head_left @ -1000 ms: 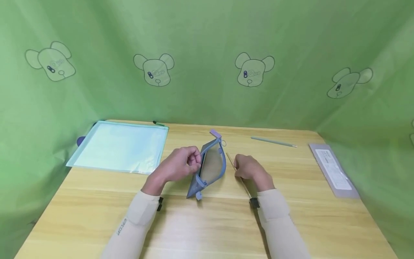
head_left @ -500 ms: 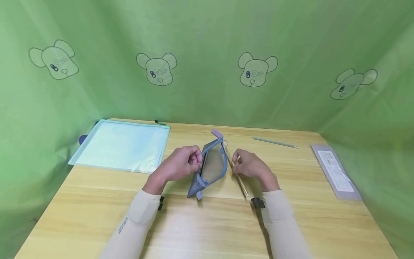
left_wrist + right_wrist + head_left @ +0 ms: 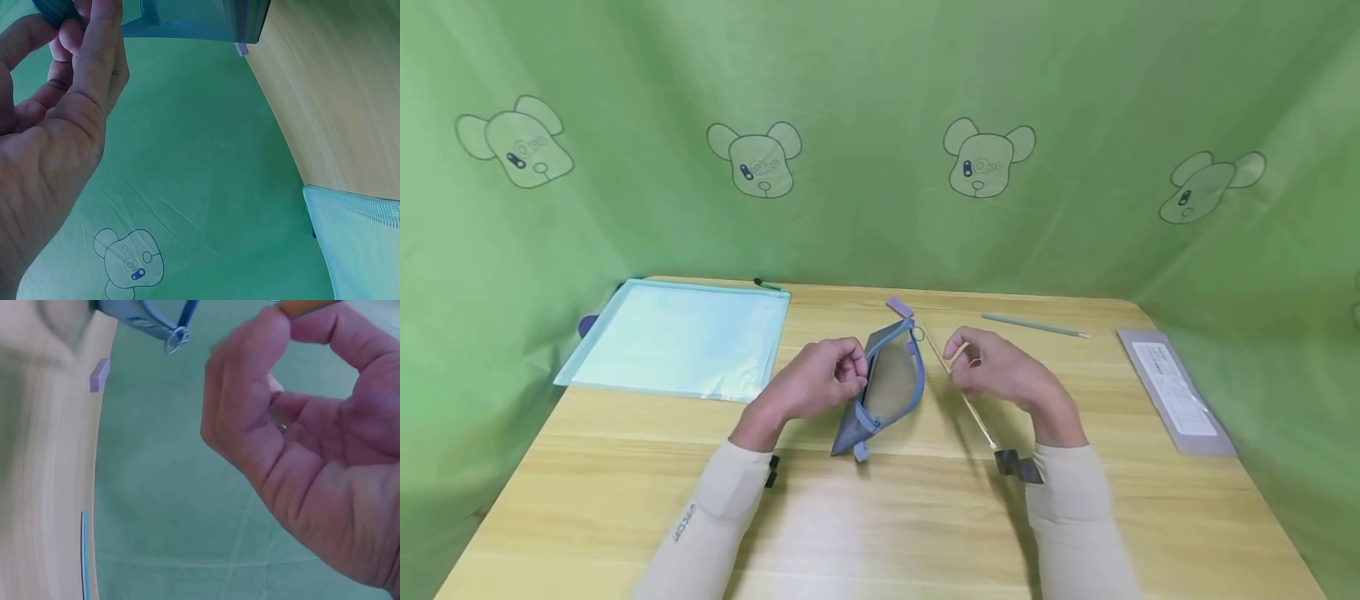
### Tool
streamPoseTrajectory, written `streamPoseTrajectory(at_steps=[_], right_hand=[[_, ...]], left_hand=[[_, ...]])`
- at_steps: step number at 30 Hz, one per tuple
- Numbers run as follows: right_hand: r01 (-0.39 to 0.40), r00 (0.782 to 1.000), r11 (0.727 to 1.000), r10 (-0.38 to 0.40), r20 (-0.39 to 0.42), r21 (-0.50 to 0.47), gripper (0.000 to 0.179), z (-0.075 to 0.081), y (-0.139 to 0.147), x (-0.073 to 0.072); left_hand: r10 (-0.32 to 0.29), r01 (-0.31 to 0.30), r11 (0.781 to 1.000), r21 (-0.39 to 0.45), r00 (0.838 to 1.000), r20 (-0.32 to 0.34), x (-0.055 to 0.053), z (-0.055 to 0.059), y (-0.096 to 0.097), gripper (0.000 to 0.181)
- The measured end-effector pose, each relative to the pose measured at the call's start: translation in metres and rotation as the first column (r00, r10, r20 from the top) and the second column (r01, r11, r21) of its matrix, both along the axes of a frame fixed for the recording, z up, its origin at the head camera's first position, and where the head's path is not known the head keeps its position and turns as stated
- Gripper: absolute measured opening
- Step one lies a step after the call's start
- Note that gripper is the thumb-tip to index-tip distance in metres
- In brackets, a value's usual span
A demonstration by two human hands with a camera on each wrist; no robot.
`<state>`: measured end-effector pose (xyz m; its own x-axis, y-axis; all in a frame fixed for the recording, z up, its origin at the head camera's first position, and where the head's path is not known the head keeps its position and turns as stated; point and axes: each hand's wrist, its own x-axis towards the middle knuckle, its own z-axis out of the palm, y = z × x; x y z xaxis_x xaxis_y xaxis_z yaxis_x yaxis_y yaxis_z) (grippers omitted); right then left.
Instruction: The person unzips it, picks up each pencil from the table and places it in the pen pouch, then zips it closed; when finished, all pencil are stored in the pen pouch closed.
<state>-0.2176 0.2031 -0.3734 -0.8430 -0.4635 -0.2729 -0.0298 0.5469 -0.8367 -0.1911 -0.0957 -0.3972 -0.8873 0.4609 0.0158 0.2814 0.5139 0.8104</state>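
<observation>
My left hand [image 3: 816,381] pinches the near-left rim of a blue mesh zip pouch [image 3: 898,379], which stands on the table with its mouth spread wide. In the left wrist view the fingers hold the pouch's blue edge [image 3: 53,9]. To the right of the pouch, my right hand [image 3: 1000,371] pinches a slim yellow pencil [image 3: 976,417] between thumb and fingers. The pencil slants above the table, its far end close to the pouch's zip ring. Only a short piece of the pencil [image 3: 306,306] shows in the right wrist view.
A purple eraser [image 3: 899,307] lies behind the pouch. A blue-grey pencil [image 3: 1035,326] lies at the back right, a purple packet with a white label [image 3: 1172,387] at the right edge. A large light-blue zip folder [image 3: 673,337] covers the back left. Green cloth [image 3: 865,233] surrounds the table.
My right hand has lifted the yellow pencil from the table and shifted slightly right, its wrist turning. My left hand and the pouch have stayed in place.
</observation>
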Motion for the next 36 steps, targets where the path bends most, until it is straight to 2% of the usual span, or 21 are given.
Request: streamPoseTrajectory(at_steps=[4,7,13,17,24,28,32,36], right_hand=[[-0.079,0.996,0.997,0.08,0.037,-0.02,0.035,-0.008,-0.009,-0.002],[-0.085,0.995,0.996,0.087,0.054,-0.041,0.031,-0.018,-0.021,-0.006],[0.032,0.994,0.994,-0.021,0.109,-0.105,0.023,-0.033,-0.046,-0.014],[0.105,0.991,0.989,-0.097,0.087,-0.101,0.02,-0.041,-0.059,-0.017],[0.141,0.99,0.986,-0.139,0.026,-0.092,0.019,-0.048,-0.075,-0.016],[0.095,0.995,0.991,-0.096,0.0,-0.093,0.022,-0.043,-0.075,-0.013],[-0.005,0.999,0.999,0.003,-0.045,-0.046,0.023,-0.034,-0.069,-0.009],[-0.093,0.995,0.995,0.093,-0.026,-0.027,0.021,-0.029,-0.064,-0.005]], left_hand=[[0.0,0.0,1.0,0.003,1.0,0.012,0.001,-0.001,0.001,0.012],[-0.016,0.016,1.0,0.006,1.0,0.018,0.002,-0.001,0.003,0.012],[-0.08,0.08,0.997,0.013,0.996,0.024,0.005,-0.002,0.007,0.012],[-0.124,0.123,0.992,0.038,0.992,0.026,0.005,-0.004,0.01,0.011],[-0.104,0.102,0.992,0.073,0.994,0.031,0.004,-0.005,0.011,0.011],[-0.08,0.076,0.993,0.091,0.996,0.038,0.003,-0.004,0.009,0.011],[-0.055,0.05,0.993,0.104,0.997,0.046,0.002,-0.002,0.008,0.01],[-0.051,0.046,0.993,0.104,0.998,0.046,0.002,-0.001,0.007,0.01]])
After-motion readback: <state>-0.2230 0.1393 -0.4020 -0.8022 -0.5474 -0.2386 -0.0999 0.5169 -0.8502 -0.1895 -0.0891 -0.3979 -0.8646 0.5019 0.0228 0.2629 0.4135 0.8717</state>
